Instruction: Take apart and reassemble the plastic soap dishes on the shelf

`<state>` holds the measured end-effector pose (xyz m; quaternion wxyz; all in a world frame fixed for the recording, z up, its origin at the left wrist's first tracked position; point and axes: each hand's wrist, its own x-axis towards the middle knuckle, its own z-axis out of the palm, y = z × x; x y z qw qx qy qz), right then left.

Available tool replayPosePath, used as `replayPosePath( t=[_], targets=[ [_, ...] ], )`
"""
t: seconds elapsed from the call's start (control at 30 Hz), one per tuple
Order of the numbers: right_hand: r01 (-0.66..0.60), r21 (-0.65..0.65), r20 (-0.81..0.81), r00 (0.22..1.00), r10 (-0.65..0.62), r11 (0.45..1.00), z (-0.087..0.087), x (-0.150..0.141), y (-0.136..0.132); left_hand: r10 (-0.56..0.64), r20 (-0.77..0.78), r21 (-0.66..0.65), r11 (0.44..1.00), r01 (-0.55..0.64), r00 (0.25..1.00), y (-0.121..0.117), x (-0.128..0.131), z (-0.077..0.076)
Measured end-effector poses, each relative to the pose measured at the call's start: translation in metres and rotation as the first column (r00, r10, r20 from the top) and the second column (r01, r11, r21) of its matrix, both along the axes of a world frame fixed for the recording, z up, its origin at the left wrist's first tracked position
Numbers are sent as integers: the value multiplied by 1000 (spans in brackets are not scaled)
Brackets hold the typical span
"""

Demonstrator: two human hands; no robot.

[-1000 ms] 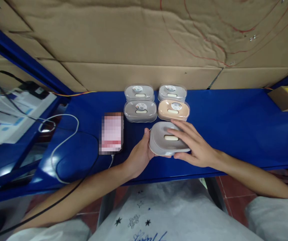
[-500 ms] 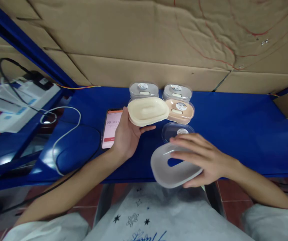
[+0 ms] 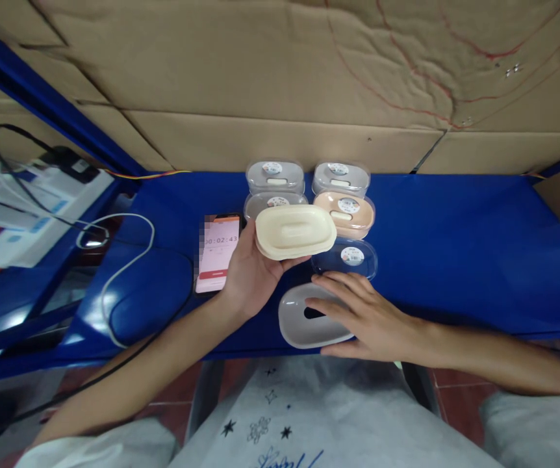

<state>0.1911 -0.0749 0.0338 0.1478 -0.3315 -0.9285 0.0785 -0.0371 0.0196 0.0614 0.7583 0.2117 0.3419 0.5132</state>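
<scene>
My left hand (image 3: pixel 253 276) grips a cream oval dish (image 3: pixel 295 232) by its left end, raised above the table and tilted so that its hollow with a raised oval middle shows. Lower down, near the table's front edge, my right hand (image 3: pixel 370 318) grasps the right end of a grey oval plastic shell (image 3: pixel 293 318). The shell lies open side up, with a slot through its bottom, and my fingers cover its right part. Just beyond it lies a clear lid (image 3: pixel 329 257) with a round label.
Closed oval boxes with clear lids stand behind: grey ones (image 3: pixel 260 175) (image 3: pixel 329 175) and a peach one (image 3: pixel 358 214). A phone (image 3: pixel 216 253) running a timer lies left of my left hand. Cables (image 3: pixel 151 227) and a power strip (image 3: pixel 41 227) are farther left. Cardboard (image 3: pixel 260 84) walls the back.
My right hand has brought the grey shell down and left onto the table. My left hand has moved the cream dish slightly right and nearer, uncovering another grey box behind it.
</scene>
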Motion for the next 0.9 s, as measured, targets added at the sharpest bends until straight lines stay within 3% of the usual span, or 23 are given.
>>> replayPosePath(
  t=[0.2,0.27,0.4,0.5,0.6,0.77,0.9],
  targets=[
    [-35,19,-73,997,36,999,-5,0,4,-11,-14,-28,1000,11,1000,0,0,-2],
    [17,77,-177,984,-3,997,-3,6,14,-38,-14,-4,999,38,999,-1,0,-3],
    [222,253,-338,932,-129,942,2,21,34,-223,-8,49,974,223,975,-5,0,-6],
    [294,301,-378,910,-169,907,3,28,43,-263,5,65,963,262,965,-6,0,-11],
    [293,297,-341,922,-185,909,1,29,47,-265,-12,63,962,265,964,-6,2,-18],
    [254,287,-165,963,-214,923,-1,30,55,-267,-273,94,949,302,924,-5,4,-28],
    [194,297,-81,981,-178,935,1,35,58,-160,-567,219,916,335,808,-7,3,-35]
  ],
)
